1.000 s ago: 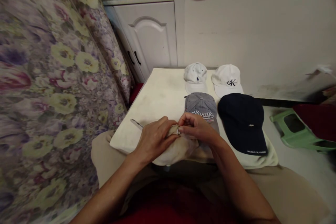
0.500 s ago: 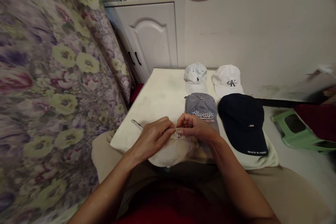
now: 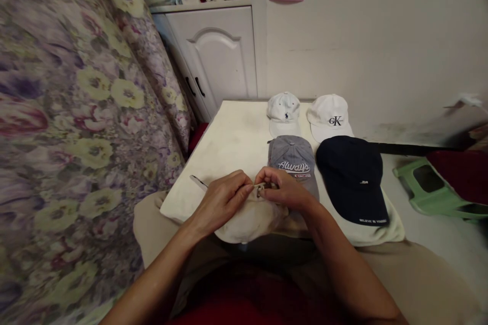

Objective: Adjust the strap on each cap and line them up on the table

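Observation:
A beige cap (image 3: 247, 222) sits at the table's near edge, close to my lap, with its back strap facing up. My left hand (image 3: 224, 198) pinches the strap from the left, thumb and fingers together. From the right, my right hand (image 3: 286, 189) grips the strap beside a small metal buckle (image 3: 260, 191). The fingertips of both hands almost meet there, and they hide part of the strap. Just beyond my right hand lies a grey cap (image 3: 293, 150) with white "Always" lettering, partly covered by that hand.
The cream-covered table (image 3: 232, 137) also bears a pale cap (image 3: 284, 109), a white CK cap (image 3: 330, 114) and a navy cap (image 3: 351, 172). A thin dark-and-light object (image 3: 198, 182) lies left of my hand. A floral curtain (image 3: 91, 152) hangs left; a green stool (image 3: 423, 183) stands right.
My right fingers have shifted slightly on the strap, and the metal buckle now shows more clearly. Both hands stay on the beige cap. The other caps have not moved.

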A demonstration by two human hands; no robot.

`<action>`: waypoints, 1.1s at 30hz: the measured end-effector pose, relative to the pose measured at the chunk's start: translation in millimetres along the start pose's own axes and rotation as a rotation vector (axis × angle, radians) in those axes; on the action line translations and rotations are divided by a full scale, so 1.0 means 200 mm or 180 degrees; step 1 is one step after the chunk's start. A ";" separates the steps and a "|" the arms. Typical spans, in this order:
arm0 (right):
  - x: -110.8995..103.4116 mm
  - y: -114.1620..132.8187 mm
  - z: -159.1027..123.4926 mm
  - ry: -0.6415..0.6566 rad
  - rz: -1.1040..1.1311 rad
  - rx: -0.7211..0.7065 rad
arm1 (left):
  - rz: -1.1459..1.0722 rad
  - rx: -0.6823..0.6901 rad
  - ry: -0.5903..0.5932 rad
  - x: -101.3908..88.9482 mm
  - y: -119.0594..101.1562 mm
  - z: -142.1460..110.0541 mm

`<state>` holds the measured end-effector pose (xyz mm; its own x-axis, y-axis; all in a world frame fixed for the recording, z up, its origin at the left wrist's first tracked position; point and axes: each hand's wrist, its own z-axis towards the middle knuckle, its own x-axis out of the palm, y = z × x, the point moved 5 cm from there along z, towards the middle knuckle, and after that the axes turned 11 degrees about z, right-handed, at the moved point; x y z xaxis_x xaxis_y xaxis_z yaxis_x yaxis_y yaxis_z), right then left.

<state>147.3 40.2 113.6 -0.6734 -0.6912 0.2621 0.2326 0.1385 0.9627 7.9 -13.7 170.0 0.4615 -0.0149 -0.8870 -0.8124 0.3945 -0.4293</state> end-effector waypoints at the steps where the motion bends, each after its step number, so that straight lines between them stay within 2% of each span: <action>1: 0.00 0.00 0.00 0.0049 0.0037 0.0026 | -0.0010 -0.0011 -0.0024 0.00 0.00 0.00; 5: -0.02 -0.01 -0.01 0.0234 0.0318 0.0174 | -0.0080 -0.0027 -0.0060 -0.01 0.00 0.00; 13: 0.01 -0.03 0.01 0.0091 0.0265 0.0037 | -0.0100 -0.0036 -0.0064 0.01 0.00 -0.01; 21: -0.02 -0.01 -0.01 0.0107 0.0471 0.0117 | -0.0133 -0.0078 -0.0234 -0.02 0.01 -0.01; 26: 0.02 -0.02 0.01 0.0104 0.0349 0.0032 | -0.0084 -0.0063 -0.0222 -0.01 0.00 -0.01; 31: 0.02 -0.04 0.03 -0.0248 -0.0105 -0.0187 | 0.0005 -0.0097 -0.0116 0.00 0.00 -0.01; 33: 0.01 -0.03 0.02 -0.0200 -0.0072 -0.0154 | 0.0024 -0.0141 -0.0098 0.00 0.01 -0.01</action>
<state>142.0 40.3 108.7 -0.7211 -0.6478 0.2455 0.2494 0.0878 0.9644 6.1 -14.3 169.1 0.4655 0.0164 -0.8849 -0.8306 0.3534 -0.4304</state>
